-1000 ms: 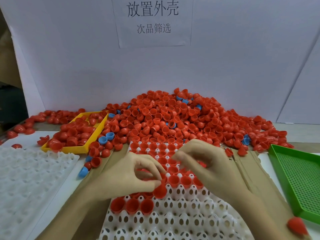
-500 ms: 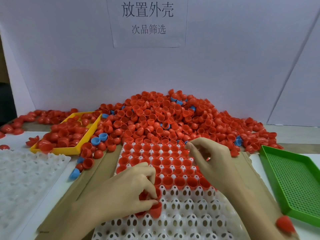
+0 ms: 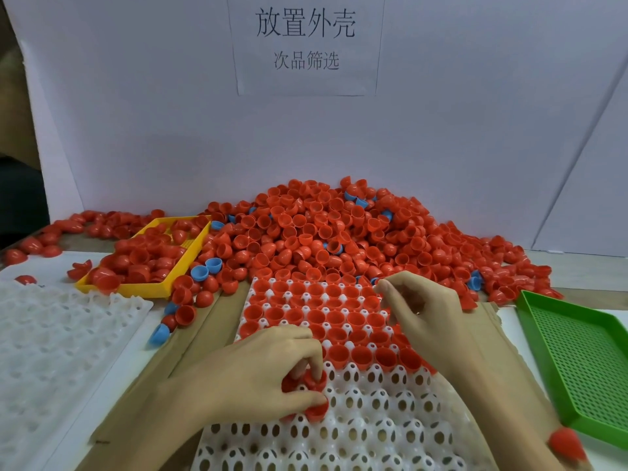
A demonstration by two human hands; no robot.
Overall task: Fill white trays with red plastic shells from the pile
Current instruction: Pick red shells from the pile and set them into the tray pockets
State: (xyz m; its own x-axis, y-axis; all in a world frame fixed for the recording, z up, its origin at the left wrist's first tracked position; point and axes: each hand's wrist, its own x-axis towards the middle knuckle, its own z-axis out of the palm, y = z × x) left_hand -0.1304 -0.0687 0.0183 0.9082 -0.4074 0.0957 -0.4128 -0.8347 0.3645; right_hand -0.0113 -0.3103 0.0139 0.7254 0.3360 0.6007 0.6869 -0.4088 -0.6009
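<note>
Two hands work over my white tray [image 3: 373, 433]. My left hand [image 3: 258, 372] pinches red shells [image 3: 314, 396]. My right hand [image 3: 424, 314] is loosely curled, empty, by the pile [image 3: 326, 232].

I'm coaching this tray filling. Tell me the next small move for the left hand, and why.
Probably press the red shells held by the left hand down into the empty holes beneath them. The white tray is filled in its far rows, and that hand sits right at the first unfilled row.

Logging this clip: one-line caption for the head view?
Left hand sets red shells into white tray; right hand reaches toward the pile.
</note>
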